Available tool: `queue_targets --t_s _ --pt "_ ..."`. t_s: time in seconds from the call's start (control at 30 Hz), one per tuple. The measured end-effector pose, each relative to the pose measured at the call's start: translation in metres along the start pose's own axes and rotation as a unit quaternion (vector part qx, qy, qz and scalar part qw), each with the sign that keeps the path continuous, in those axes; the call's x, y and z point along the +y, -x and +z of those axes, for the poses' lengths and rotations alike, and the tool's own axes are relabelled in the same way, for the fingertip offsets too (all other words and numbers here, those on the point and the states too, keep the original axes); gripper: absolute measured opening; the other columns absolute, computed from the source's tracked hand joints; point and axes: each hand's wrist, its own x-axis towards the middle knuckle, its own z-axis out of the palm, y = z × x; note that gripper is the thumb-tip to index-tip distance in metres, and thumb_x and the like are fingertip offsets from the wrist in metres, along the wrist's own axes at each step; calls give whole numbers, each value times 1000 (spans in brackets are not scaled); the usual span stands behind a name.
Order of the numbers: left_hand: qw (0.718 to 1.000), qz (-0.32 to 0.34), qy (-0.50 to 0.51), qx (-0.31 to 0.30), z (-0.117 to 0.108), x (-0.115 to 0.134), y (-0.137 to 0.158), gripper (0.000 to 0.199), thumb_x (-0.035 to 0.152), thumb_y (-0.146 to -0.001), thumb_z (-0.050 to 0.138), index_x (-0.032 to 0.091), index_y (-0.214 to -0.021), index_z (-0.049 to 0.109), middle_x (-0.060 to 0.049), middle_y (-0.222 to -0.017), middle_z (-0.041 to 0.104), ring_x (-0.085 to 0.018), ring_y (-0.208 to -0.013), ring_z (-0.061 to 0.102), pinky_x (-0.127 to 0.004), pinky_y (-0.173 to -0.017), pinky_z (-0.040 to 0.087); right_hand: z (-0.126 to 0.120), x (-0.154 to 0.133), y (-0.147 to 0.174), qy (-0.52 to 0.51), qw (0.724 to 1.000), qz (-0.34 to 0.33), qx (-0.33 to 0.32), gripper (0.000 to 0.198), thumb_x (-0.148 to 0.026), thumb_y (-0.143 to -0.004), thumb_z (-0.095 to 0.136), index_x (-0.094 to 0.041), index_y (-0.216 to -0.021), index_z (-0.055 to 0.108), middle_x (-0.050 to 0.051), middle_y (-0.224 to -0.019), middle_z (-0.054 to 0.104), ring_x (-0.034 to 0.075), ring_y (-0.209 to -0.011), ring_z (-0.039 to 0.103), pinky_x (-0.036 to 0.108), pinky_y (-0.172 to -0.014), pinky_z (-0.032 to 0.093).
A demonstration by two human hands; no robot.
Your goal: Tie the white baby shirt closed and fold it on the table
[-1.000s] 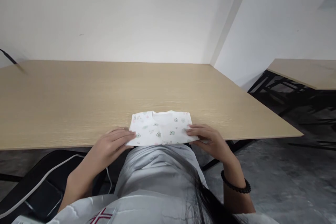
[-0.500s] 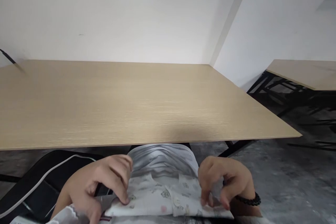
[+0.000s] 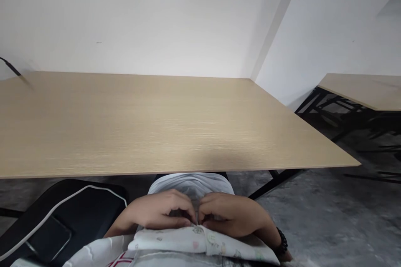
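A white printed shirt (image 3: 184, 240) with small grey, pink and green figures lies across my lap, folded into a band. Over its middle my left hand (image 3: 167, 210) and my right hand (image 3: 227, 215) meet, fingertips almost touching. Both have their fingers curled in a pinch at the upper edge of the cloth. The fabric between the fingertips is mostly hidden. A dark bead bracelet (image 3: 282, 240) circles my right wrist.
A light wooden table (image 3: 156, 121) spans the view just beyond my lap. To my left stands a black chair (image 3: 84, 217) with a white cable (image 3: 59, 204) across it. A second table (image 3: 360, 89) is at the far right, against the white wall (image 3: 140, 29).
Both hands have moved inward from the two ends of the shirt to its middle and closed there on its upper edge. The shirt's upper part is now covered by the hands.
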Motion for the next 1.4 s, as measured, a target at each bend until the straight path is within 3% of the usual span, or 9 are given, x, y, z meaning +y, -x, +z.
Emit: queue_targets --t_s 0.17,0.3,0.53,0.8,0.9,1.03,1.23,1.3,1.4 --pt "998 -3 55 19 2 -2 -4 24 35 -95 57 18 -100 74 -9 -95 76 -20 -88 69 -30 -81 53 -1 8 3 -32 999 -22 -23 9 -24 -91 49 -21 -90 58 2 -81 63 14 -72 58 26 -68 50" --pt "993 -44 82 70 8 -4 -5 19 36 -88 68 19 -91 76 -6 -86 76 -17 -80 68 -27 -74 50 -2 8 7 -82 995 38 -33 8 -22 -88 57 -20 -96 58 -1 -81 63 11 -66 55 21 -58 44" --pt "963 -117 175 167 15 -7 -6 23 38 -83 74 17 -91 73 -1 -75 68 -13 -69 61 -23 -65 46 -10 -20 9 -22 988 85 128 2 -21 -95 49 -22 -95 50 0 -89 59 13 -76 52 25 -70 45" --pt "956 -104 213 173 16 -5 -9 26 39 -87 69 16 -98 74 -6 -91 75 -19 -84 67 -27 -77 50 -5 -22 8 -46 979 110 163 11 -21 -96 51 -23 -107 53 2 -101 64 14 -89 59 25 -78 48" --pt "949 -91 223 204 18 -4 -9 27 40 -86 70 15 -92 75 -5 -82 74 -16 -74 64 -24 -69 48 1 -16 4 -30 974 68 213 11 -19 -98 49 -23 -108 54 3 -102 65 15 -92 60 26 -80 49" --pt "940 -83 205 261 19 -4 -9 32 45 -82 72 13 -75 72 -3 -65 65 -13 -61 55 -22 -59 43 7 -11 -4 56 961 -61 262 16 -11 -99 42 -22 -102 54 3 -93 64 14 -86 58 27 -77 49" --pt "912 -151 182 336 16 -3 -13 44 55 -75 74 14 -64 65 -1 -59 58 -11 -57 48 -23 -56 37 9 -12 -8 151 930 -140 304 25 -4 -96 42 -23 -106 54 5 -93 65 17 -86 55 30 -78 49" --pt "895 -169 175 375 15 -3 -12 46 57 -75 73 14 -63 63 0 -60 56 -11 -59 46 -23 -57 37 7 -13 -3 95 928 -130 335 24 -7 -97 43 -24 -109 54 4 -92 65 16 -83 57 28 -75 50" --pt "867 -162 194 430 12 -5 -8 43 57 -82 68 16 -71 58 2 -63 51 -10 -59 43 -22 -56 35 1 -14 6 35 933 -37 356 22 -21 -97 53 -24 -119 54 4 -98 66 16 -85 60 26 -75 50"
